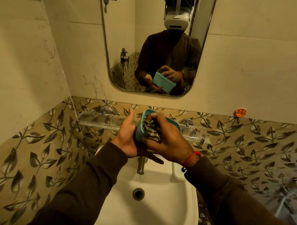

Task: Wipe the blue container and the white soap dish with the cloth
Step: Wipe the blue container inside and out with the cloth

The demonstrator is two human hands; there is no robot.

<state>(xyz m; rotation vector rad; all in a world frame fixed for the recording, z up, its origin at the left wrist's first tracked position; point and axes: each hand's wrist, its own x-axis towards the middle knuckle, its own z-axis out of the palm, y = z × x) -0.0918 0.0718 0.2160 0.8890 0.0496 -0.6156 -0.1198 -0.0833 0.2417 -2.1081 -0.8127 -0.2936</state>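
Note:
The blue container (140,129) is held above the sink, tilted with its open side toward me. My left hand (127,137) cups it from the left and below. My right hand (168,142) presses a striped cloth (151,130) into the container's inside. A white soap dish (177,171) rests on the sink's right rim, partly hidden by my right wrist. The mirror shows the same container and hands.
A white sink (150,198) with a metal tap (141,165) lies below my hands. A glass shelf (99,121) runs along the leaf-patterned tiles behind them. A mirror (154,44) hangs above. An orange hook (240,112) sticks to the wall at right.

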